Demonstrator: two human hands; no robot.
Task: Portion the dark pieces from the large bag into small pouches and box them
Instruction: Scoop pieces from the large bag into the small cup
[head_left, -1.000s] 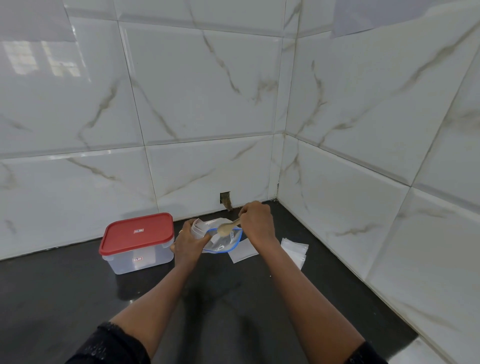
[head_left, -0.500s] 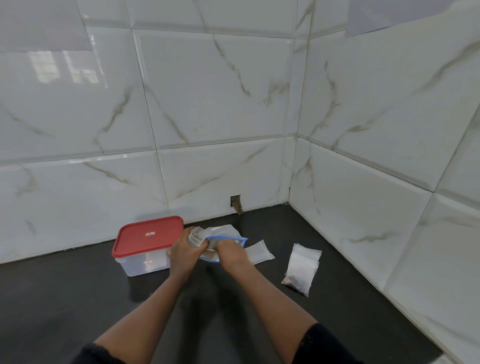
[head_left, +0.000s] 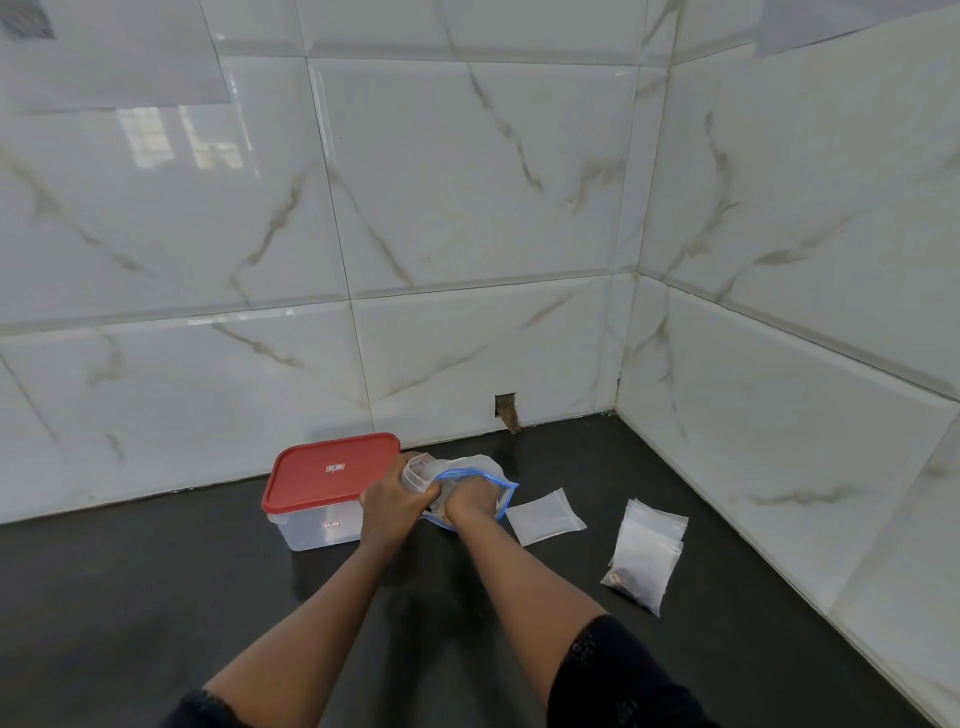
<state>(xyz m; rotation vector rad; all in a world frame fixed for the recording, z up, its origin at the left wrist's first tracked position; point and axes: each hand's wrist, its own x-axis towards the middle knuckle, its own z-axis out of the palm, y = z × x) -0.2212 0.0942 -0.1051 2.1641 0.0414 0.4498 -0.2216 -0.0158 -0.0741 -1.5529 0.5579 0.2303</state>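
The large clear bag (head_left: 477, 464) with a blue zip rim lies on the black counter (head_left: 519, 649), just right of the box. My right hand (head_left: 470, 501) is pushed down into its mouth, fist-like; the wooden spoon it held a moment ago is hidden inside. Beside the bag's left edge, my left hand (head_left: 389, 501) grips a small clear pouch (head_left: 418, 474) with its mouth up. The clear box (head_left: 311, 532) stands behind my left hand with its red lid (head_left: 322, 470) on. A stack of small pouches (head_left: 647, 551) lies to the right, dark pieces showing at one lower corner.
One flat small pouch (head_left: 545, 517) lies between the large bag and the stack. Tiled walls meet in a corner (head_left: 618, 364) behind and to the right. A small hole (head_left: 506, 410) sits low in the back wall.
My right hand, which held the wooden spoon above the bag, has dropped into the bag's mouth and the spoon is out of sight. My view has shifted left and up.
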